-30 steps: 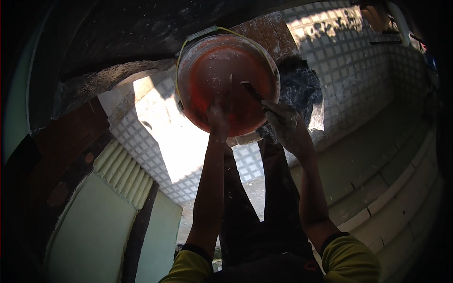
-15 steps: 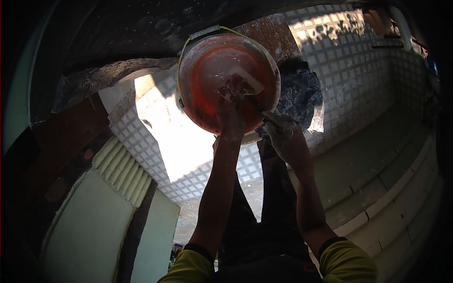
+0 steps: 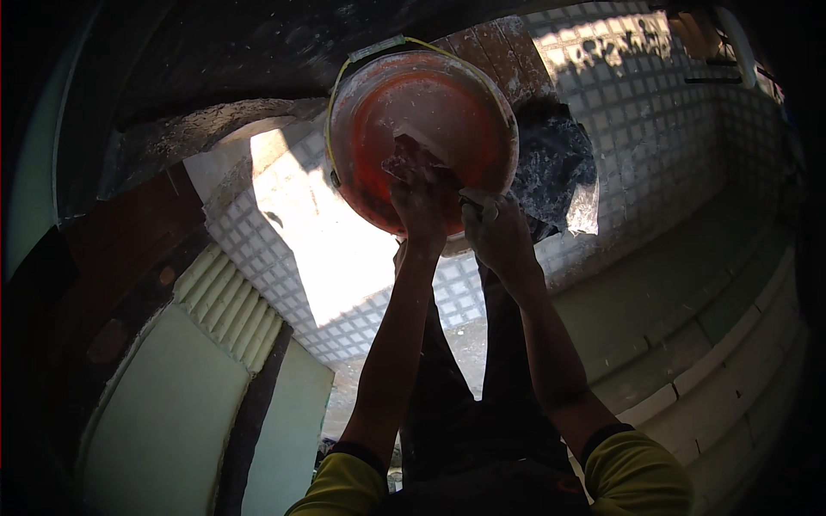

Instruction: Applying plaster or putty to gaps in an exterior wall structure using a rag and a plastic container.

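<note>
A round red-orange bucket (image 3: pixel 354 185) with a pale crusted rim stands in front of me, with cloudy liquid inside. My left hand (image 3: pixel 420 206) is over its near part, closed on a dark reddish, crumpled piece, perhaps a wet rag (image 3: pixel 413 157). My right hand (image 3: pixel 497 230), smeared with white, is at the near right rim, its fingers wrapped round the handle of a trowel-like tool. The tool's dark shank reaches in toward my left hand. Its flat blade cannot be made out now, lost in shadow or behind the rag.
The bucket's yellow wire bail (image 3: pixel 329 138) rests up along the far rim. A black, white-spattered plastic bag (image 3: pixel 555 168) lies right of it, and a brown board (image 3: pixel 508 56) behind. Tiled floor (image 3: pixel 619 163) surrounds these. Pale green panels (image 3: pixel 163 387) stand at the left, stacked pale slabs (image 3: pixel 723 370) at the right.
My right hand has moved left and up, closer to my left hand. The tool's pale blade, lit before, no longer shows. The rag in my left hand has shifted slightly left.
</note>
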A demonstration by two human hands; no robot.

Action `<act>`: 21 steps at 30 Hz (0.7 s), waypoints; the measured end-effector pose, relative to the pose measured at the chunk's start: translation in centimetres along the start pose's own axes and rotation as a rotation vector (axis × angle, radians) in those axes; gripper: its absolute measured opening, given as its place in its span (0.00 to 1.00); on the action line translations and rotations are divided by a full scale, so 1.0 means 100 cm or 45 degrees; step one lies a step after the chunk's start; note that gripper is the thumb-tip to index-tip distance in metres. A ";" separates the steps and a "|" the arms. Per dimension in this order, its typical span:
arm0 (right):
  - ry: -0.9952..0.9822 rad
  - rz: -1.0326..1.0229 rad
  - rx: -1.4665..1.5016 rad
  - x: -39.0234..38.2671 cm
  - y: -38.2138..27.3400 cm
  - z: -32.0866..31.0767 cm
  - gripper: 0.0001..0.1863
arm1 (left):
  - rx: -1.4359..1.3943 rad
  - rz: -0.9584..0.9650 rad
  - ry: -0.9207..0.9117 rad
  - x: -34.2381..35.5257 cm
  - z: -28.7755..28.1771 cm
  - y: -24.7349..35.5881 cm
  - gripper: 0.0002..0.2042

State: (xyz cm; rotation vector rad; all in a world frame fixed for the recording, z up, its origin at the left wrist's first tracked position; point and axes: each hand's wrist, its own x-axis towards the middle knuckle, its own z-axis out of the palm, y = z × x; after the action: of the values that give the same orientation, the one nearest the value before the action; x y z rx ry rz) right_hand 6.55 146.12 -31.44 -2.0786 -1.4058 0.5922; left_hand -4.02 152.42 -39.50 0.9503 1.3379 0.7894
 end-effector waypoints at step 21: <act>-0.242 -0.084 -0.075 0.005 0.006 -0.008 0.08 | 0.408 -0.183 -0.191 0.041 -0.029 0.009 0.09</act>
State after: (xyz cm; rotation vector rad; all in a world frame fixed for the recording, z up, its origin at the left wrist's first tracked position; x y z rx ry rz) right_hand 7.59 146.25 -31.25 -2.0566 -1.6093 0.7455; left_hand -6.48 156.83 -40.44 1.1260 1.4070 0.3914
